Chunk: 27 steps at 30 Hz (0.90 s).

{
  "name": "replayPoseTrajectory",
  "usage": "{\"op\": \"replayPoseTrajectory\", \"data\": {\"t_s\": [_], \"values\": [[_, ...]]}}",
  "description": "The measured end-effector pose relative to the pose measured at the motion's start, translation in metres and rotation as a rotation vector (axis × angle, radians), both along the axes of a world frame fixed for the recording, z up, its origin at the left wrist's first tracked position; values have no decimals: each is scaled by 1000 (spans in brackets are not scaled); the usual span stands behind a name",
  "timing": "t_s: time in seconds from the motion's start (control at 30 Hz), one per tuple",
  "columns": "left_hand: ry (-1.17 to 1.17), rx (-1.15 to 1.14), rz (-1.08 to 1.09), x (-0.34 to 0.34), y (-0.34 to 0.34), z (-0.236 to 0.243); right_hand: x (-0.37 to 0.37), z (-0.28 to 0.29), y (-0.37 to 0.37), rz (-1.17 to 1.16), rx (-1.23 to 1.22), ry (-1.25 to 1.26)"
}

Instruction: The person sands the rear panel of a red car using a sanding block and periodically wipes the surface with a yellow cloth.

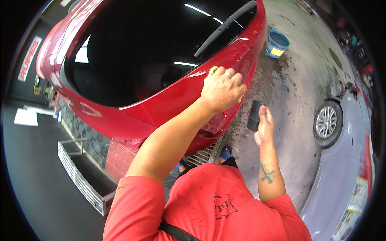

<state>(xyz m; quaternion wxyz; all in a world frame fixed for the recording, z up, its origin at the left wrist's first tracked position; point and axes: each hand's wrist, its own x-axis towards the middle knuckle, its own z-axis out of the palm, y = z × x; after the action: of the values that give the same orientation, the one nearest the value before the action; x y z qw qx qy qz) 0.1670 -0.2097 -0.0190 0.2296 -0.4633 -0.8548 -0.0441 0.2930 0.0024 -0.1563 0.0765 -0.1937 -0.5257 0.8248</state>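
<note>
My left hand (224, 89) is closed over a yellow cloth or sponge (213, 71), pressed to the red tailgate of a car (169, 105) below its dark rear window. Only the edges of the yellow piece show around my fingers; which of the two it is, I cannot tell. To the right, apart from the car, my right hand (264, 127) grips a dark rectangular block (254, 115) with the thumb along its side. The rear wiper (225, 28) lies across the window beyond my left hand.
A blue bucket (277, 43) with a yellow label stands on the wet-stained floor at the far right. A silver car (341, 160) with a spoked wheel is parked on the right. A metal floor grate (203, 156) runs by my feet. At left stands a metal rail frame (80, 176).
</note>
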Motion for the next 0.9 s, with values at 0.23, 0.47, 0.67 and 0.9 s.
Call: {"op": "replayPoseTrajectory", "data": {"t_s": [0.23,0.47,0.67,0.9], "values": [[67,224,185,80,-155,5,-21,34,31,101,43,43],[498,340,713,6,-281,78,-28,112,-65,462,336,233],[506,483,762,-6,-287,63,-16,128,-91,629,-77,114],[520,500,769,-3,-288,60,15,131,-99,660,-110,79]]}}
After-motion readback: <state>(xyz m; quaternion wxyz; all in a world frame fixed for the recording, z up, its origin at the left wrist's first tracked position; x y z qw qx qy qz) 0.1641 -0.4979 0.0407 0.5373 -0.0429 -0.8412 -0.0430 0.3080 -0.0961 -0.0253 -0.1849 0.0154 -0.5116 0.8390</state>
